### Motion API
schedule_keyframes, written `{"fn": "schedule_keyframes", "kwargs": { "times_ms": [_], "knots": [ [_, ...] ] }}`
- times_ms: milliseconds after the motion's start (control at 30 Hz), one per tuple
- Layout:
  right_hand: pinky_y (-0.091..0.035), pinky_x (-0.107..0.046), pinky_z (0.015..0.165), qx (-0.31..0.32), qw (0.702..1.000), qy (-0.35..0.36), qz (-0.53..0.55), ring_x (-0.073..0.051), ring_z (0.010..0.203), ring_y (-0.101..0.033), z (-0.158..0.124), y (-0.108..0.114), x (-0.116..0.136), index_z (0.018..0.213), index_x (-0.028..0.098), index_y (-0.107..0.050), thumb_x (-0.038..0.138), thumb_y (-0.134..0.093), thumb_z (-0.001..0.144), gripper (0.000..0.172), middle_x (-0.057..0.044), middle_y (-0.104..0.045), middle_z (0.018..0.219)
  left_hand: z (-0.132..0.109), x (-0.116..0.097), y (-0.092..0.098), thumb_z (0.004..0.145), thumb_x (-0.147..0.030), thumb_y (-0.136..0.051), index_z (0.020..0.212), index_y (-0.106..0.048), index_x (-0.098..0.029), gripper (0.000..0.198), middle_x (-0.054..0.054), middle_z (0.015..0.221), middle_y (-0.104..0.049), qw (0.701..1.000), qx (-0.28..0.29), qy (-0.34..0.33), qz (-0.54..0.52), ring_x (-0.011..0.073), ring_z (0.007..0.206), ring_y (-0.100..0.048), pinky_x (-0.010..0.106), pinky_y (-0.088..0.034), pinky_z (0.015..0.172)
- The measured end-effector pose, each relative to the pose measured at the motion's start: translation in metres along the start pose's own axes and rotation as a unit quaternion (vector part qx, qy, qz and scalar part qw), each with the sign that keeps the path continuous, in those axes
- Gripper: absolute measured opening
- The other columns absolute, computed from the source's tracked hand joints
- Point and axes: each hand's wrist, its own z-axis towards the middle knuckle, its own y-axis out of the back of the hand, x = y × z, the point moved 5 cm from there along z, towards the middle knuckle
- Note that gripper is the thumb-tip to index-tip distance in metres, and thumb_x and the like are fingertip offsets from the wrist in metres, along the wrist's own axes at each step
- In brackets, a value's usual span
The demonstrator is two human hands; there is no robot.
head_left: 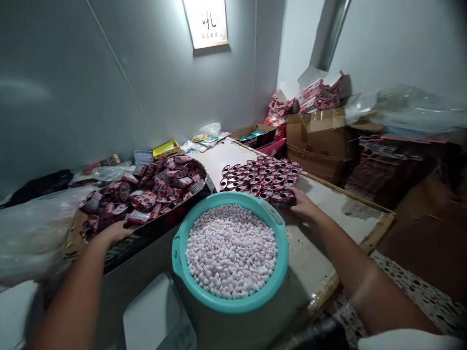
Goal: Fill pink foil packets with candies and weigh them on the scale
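A teal basin [178,253] in front of me is full of small pink and white candies [231,250]. My left hand [115,231] reaches into a heap of red wrapped packets [146,192] on a dark tray to the left; its fingers are hidden among them. My right hand [302,204] rests at the near edge of a cluster of small red-rimmed open cups [260,177] standing on the white table [328,214], its fingers curled against the nearest cup.
Cardboard boxes [317,141] topped with red packages stand at the back right. A clear plastic bag [29,233] lies at the left. A yellow box [166,148] and loose packets sit along the grey wall. A white lid-like object [153,316] is below the basin.
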Motion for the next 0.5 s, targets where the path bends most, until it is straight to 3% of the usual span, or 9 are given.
{"fn": "schedule_keyframes", "kwargs": {
  "times_ms": [67, 133, 200, 267, 333, 400, 467, 500],
  "knots": [
    [-0.032, -0.055, 0.120, -0.053, 0.998, -0.013, -0.040, -0.041, 0.139, -0.042, -0.004, 0.004, 0.009, 0.150, 0.012, -0.044, 0.018, -0.064, 0.067, 0.085, -0.023, -0.037, 0.151, 0.001, 0.006, -0.003, 0.070, -0.030, -0.070, 0.063, -0.062, -0.019, 0.016, -0.001, 0.061, -0.070, 0.997, 0.041, 0.052, 0.026, 0.0261, 0.071, -0.073, 0.031, -0.056, 0.068],
    [-0.030, -0.060, 0.119, -0.104, 0.992, -0.006, -0.066, -0.044, 0.141, -0.038, -0.015, 0.009, 0.020, 0.156, 0.011, -0.037, 0.021, -0.059, 0.077, 0.083, -0.026, -0.032, 0.152, -0.001, 0.013, -0.008, 0.075, -0.027, -0.072, 0.065, -0.061, -0.017, 0.018, 0.002, 0.065, -0.068, 0.989, 0.064, 0.114, 0.066, 0.0260, 0.074, -0.071, 0.032, -0.055, 0.069],
    [-0.034, -0.054, 0.119, -0.143, 0.985, 0.047, -0.079, -0.039, 0.137, -0.044, -0.027, 0.013, 0.039, 0.152, 0.009, -0.042, 0.028, -0.051, 0.087, 0.068, -0.025, -0.042, 0.146, -0.004, 0.017, -0.013, 0.085, -0.031, -0.072, 0.080, -0.065, -0.014, 0.019, 0.004, 0.079, -0.070, 0.978, 0.082, 0.160, 0.105, 0.0222, 0.079, -0.070, 0.034, -0.056, 0.074],
    [-0.038, -0.040, 0.118, -0.130, 0.980, 0.134, -0.067, -0.029, 0.131, -0.051, -0.037, 0.010, 0.065, 0.138, 0.015, -0.058, 0.031, -0.045, 0.093, 0.049, -0.019, -0.055, 0.136, -0.008, 0.015, -0.020, 0.095, -0.039, -0.064, 0.104, -0.067, -0.013, 0.027, 0.006, 0.103, -0.069, 0.972, 0.113, 0.170, 0.120, 0.0183, 0.092, -0.067, 0.038, -0.058, 0.083],
    [-0.045, -0.040, 0.110, -0.043, 0.963, 0.254, -0.081, -0.026, 0.121, -0.059, -0.048, -0.003, 0.100, 0.121, 0.020, -0.068, 0.039, -0.047, 0.095, 0.039, -0.014, -0.062, 0.127, -0.010, 0.011, -0.025, 0.096, -0.040, -0.064, 0.114, -0.065, -0.013, 0.033, 0.007, 0.114, -0.067, 0.968, 0.148, 0.161, 0.120, 0.0221, 0.100, -0.067, 0.040, -0.059, 0.087],
    [-0.049, -0.041, 0.104, 0.082, 0.943, 0.302, -0.109, -0.026, 0.115, -0.063, -0.060, -0.025, 0.131, 0.121, 0.024, -0.069, 0.045, -0.055, 0.091, 0.040, -0.010, -0.065, 0.125, -0.011, 0.006, -0.027, 0.096, -0.039, -0.064, 0.119, -0.064, -0.013, 0.035, 0.008, 0.119, -0.066, 0.967, 0.170, 0.151, 0.115, 0.0236, 0.104, -0.066, 0.042, -0.059, 0.088],
    [-0.049, -0.045, 0.107, 0.213, 0.911, 0.316, -0.160, -0.030, 0.121, -0.062, -0.074, -0.054, 0.154, 0.132, 0.028, -0.066, 0.046, -0.072, 0.078, 0.057, -0.006, -0.062, 0.134, -0.009, -0.001, -0.026, 0.096, -0.038, -0.064, 0.123, -0.062, -0.014, 0.036, 0.009, 0.122, -0.065, 0.968, 0.178, 0.139, 0.110, 0.0233, 0.106, -0.066, 0.043, -0.059, 0.090],
    [-0.050, -0.045, 0.107, 0.272, 0.894, 0.307, -0.180, -0.033, 0.125, -0.059, -0.081, -0.070, 0.161, 0.138, 0.029, -0.063, 0.045, -0.082, 0.066, 0.075, -0.007, -0.057, 0.141, -0.008, -0.005, -0.025, 0.096, -0.037, -0.064, 0.125, -0.061, -0.015, 0.037, 0.010, 0.124, -0.064, 0.969, 0.179, 0.132, 0.108, 0.0234, 0.107, -0.066, 0.044, -0.059, 0.091]
  ]
}}
